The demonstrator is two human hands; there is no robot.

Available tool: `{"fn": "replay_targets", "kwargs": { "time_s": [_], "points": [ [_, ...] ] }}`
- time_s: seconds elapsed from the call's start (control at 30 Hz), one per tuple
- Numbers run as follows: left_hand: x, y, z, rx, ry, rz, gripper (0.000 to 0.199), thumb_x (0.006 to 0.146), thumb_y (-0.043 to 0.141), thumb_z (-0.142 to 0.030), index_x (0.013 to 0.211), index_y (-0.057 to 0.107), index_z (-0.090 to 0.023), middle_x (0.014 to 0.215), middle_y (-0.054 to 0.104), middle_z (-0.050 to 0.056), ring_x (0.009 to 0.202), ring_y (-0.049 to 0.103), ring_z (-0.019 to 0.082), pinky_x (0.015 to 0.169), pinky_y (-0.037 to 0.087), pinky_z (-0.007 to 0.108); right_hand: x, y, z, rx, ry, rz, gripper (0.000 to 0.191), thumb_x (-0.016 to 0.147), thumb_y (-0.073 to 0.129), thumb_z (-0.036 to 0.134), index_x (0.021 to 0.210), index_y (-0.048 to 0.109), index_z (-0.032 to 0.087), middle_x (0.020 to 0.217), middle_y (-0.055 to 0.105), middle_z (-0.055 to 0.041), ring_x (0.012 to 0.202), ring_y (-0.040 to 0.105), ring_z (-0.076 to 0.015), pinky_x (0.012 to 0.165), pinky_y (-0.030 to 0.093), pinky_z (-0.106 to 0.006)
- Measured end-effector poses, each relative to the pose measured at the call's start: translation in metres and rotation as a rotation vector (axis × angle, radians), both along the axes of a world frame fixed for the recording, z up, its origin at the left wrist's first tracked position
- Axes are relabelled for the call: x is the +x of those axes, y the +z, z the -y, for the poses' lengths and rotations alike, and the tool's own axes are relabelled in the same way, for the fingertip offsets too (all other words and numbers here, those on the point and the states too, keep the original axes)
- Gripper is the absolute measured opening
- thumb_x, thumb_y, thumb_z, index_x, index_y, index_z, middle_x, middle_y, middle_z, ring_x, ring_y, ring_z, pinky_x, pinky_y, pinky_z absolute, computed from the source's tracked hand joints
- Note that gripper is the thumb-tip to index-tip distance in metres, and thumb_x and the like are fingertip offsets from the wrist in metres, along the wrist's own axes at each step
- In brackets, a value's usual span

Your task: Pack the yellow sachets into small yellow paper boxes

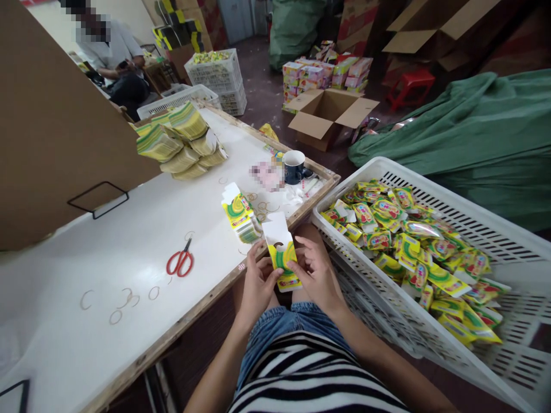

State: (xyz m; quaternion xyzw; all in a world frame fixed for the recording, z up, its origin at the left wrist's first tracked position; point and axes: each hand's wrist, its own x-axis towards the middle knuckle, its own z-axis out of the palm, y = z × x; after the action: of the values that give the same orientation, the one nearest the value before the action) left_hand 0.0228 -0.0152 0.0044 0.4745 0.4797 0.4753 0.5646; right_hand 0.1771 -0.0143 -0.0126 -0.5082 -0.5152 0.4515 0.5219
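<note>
Gripping a yellow and green carton [282, 258] from both sides, the two hands meet above the lap, just beside the table [129, 229]'s near edge. The left hand [259, 281] has its thumb and fingers clamped on the carton's left side. The right hand [316, 268] pinches its right side, thumb on the printed front, with the forefinger lifted apart from the others; the fingertips behind are hidden, so I cannot tell how they lie. The carton tilts, its white flap pointing to the far side.

On the table, just beyond the left hand, stands a small stack [241, 217] of similar cartons, with rubber bands [260, 207] to its right. Farther right, near the corner, is a dark mug [294, 167], and left of it a blurred pink thing [267, 175]. Red scissors [181, 264] lie to the left, blades slightly apart, pointing to the far side, with more loose bands [129, 298] nearer. Bundles [181, 140] of flat cartons are piled at the table's far end.

To the right, a white crate [516, 330] holds many yellow packs [408, 246]. Beyond it are green sacking [482, 137], an open box [322, 129] and a red stool [413, 86]. At the far left sits a person [114, 57].
</note>
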Motion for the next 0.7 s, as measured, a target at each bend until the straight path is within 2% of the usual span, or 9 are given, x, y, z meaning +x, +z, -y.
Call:
{"fn": "replay_targets", "kwargs": {
  "time_s": [0.07,0.13,0.2,0.3,0.37,0.5,0.57,0.63,0.7],
  "points": [
    [-0.006,0.004,0.001,-0.008,-0.07,0.04,0.079,0.082,0.076,-0.032,0.145,0.028,-0.027,0.114,0.071,0.01,0.102,0.071,0.024,0.089,0.056,0.038,0.008,0.002,-0.003,-0.006,0.138,-0.037,0.055,0.087,0.066,0.037,0.138,0.048,0.024,0.102,0.069,-0.0055,0.076,0.066,-0.0171,0.065,0.054,-0.028],
    [-0.012,0.009,0.001,-0.043,-0.157,0.089,0.074,0.081,0.077,-0.03,0.142,0.035,-0.027,0.114,0.071,0.01,0.102,0.071,0.024,0.087,0.057,0.037,0.016,0.004,-0.006,-0.016,0.258,-0.077,0.052,0.089,0.065,0.038,0.136,0.049,0.024,0.098,0.069,-0.0041,0.077,0.066,-0.0168,0.066,0.053,-0.027],
    [-0.017,0.013,-0.001,-0.097,-0.249,0.141,0.064,0.078,0.079,-0.027,0.132,0.045,-0.026,0.106,0.073,0.008,0.094,0.073,0.023,0.082,0.059,0.034,0.023,0.006,-0.009,-0.025,0.337,-0.097,0.042,0.09,0.063,0.04,0.128,0.054,0.023,0.086,0.069,-0.0009,0.072,0.064,-0.0158,0.063,0.05,-0.026],
    [-0.021,0.015,-0.001,-0.146,-0.331,0.178,0.053,0.074,0.083,-0.022,0.117,0.052,-0.024,0.096,0.074,0.005,0.082,0.074,0.021,0.074,0.059,0.03,0.03,0.012,-0.012,-0.04,0.42,-0.064,0.025,0.093,0.059,0.043,0.106,0.061,0.021,0.068,0.061,0.0035,0.059,0.055,-0.0127,0.055,0.041,-0.023],
    [-0.021,0.016,-0.001,-0.158,-0.339,0.172,0.05,0.072,0.084,-0.021,0.111,0.053,-0.023,0.093,0.074,0.003,0.077,0.073,0.019,0.07,0.058,0.028,0.031,0.016,-0.013,-0.024,0.435,-0.018,0.024,0.094,0.056,0.044,0.093,0.063,0.02,0.067,0.059,0.0031,0.057,0.052,-0.0124,0.054,0.04,-0.024],
    [-0.017,0.014,0.002,-0.174,-0.321,0.137,0.047,0.072,0.084,-0.023,0.105,0.052,-0.022,0.087,0.073,0.002,0.072,0.071,0.016,0.064,0.056,0.024,0.029,0.016,-0.015,0.075,0.349,0.074,0.028,0.094,0.057,0.041,0.079,0.067,0.02,0.079,0.065,-0.0024,0.071,0.059,-0.0165,0.065,0.047,-0.027],
    [-0.015,0.014,0.003,-0.159,-0.274,0.132,0.058,0.072,0.084,-0.025,0.118,0.049,-0.024,0.09,0.073,0.002,0.077,0.072,0.018,0.067,0.057,0.026,0.026,0.012,-0.015,0.06,0.295,0.013,0.021,0.093,0.059,0.039,0.095,0.069,0.021,0.085,0.068,-0.0033,0.077,0.063,-0.0181,0.069,0.05,-0.029],
    [-0.015,0.015,0.004,-0.148,-0.257,0.135,0.078,0.075,0.082,-0.027,0.138,0.036,-0.029,0.098,0.073,0.004,0.084,0.073,0.02,0.073,0.058,0.03,0.024,0.007,-0.015,0.016,0.264,-0.085,0.037,0.092,0.061,0.038,0.126,0.06,0.024,0.09,0.07,-0.003,0.081,0.066,-0.0184,0.072,0.053,-0.03],
    [-0.015,0.014,0.004,-0.136,-0.286,0.128,0.082,0.077,0.08,-0.028,0.144,0.032,-0.03,0.104,0.073,0.007,0.089,0.073,0.022,0.076,0.059,0.033,0.024,0.005,-0.015,0.007,0.266,-0.119,0.05,0.092,0.062,0.038,0.139,0.051,0.025,0.096,0.071,-0.0039,0.086,0.067,-0.019,0.077,0.054,-0.032]
  ]
}}
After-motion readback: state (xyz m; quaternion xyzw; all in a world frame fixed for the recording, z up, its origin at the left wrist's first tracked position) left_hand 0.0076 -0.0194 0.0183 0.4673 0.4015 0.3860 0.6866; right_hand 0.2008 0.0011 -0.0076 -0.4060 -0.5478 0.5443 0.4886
